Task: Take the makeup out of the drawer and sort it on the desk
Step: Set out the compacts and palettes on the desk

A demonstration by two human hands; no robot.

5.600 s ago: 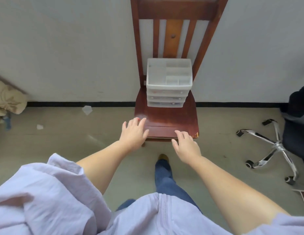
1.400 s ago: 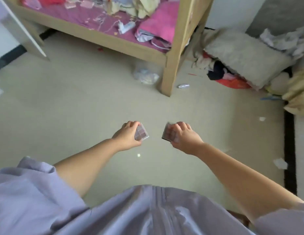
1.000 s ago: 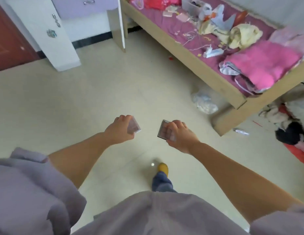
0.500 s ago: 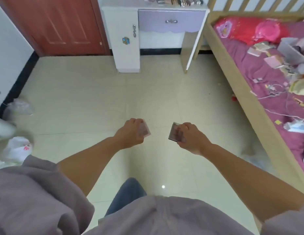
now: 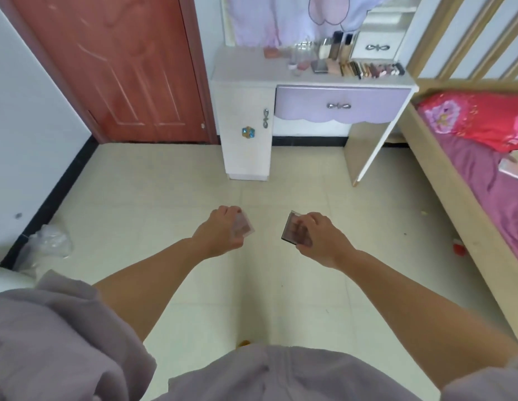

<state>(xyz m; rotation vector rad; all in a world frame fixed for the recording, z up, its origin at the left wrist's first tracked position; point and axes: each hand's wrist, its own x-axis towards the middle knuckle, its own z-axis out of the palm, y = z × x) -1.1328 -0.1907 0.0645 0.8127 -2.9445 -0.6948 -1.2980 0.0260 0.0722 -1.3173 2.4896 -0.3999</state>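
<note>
Left hand (image 5: pixel 223 231) grips one small eyeshadow palette (image 5: pixel 243 227), right hand (image 5: pixel 318 238) pinches another palette (image 5: pixel 292 230), both carried over the floor, well short of the worktop (image 5: pixel 246 68). Makeup row (image 5: pixel 367 69) already sits on it by the mirror, so sorting looks partly done; these two remain to place.

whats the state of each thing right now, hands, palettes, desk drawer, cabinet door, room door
left hand: holds a palette
right hand: holds a palette
left palette: in hand, above the floor
right palette: in hand, above the floor
purple drawer: closed
cabinet door: closed
red door: closed
desk: makeup lined up at its right
</note>
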